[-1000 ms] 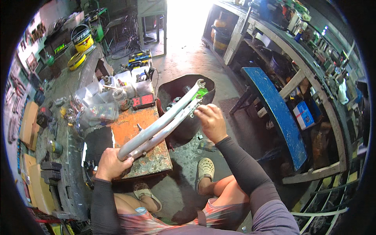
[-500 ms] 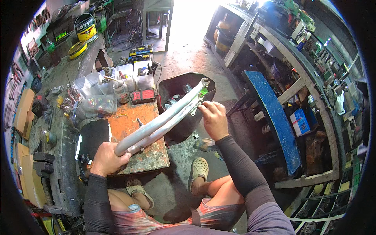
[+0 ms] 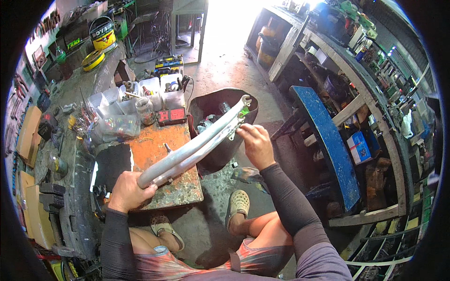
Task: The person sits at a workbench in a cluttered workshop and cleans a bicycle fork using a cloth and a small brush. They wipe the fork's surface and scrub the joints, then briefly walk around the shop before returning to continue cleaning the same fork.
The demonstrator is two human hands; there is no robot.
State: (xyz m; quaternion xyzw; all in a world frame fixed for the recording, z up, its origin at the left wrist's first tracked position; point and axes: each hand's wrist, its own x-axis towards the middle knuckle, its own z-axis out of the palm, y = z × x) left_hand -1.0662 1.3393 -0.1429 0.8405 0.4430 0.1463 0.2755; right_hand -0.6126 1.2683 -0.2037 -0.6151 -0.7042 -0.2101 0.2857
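Note:
A silver bicycle fork [image 3: 197, 137] with two long legs slants across the middle, its slotted metal ends pointing to the far right. My left hand [image 3: 130, 189] is wrapped round its near, thicker end and hides that part. At the other end, my right hand [image 3: 257, 145] has its fingers pinched together against the slotted end of the nearer leg. Whether those fingertips also hold something small cannot be made out. Beneath the fork are a worn orange-topped low table [image 3: 154, 138] and a dark open bin [image 3: 220, 152] with scraps inside.
Clear plastic bins [image 3: 172, 96] of tools, a glass jar [image 3: 145, 111] and a red case [image 3: 171, 116] stand beyond the low table. A cluttered workbench [image 3: 77, 164] runs along the left. At right lean a blue board [image 3: 326, 140] and a wooden-framed shelf [image 3: 361, 105].
The fork and both hands stay in nearly the same place. My right hand's fingers have shifted slightly at the slotted end.

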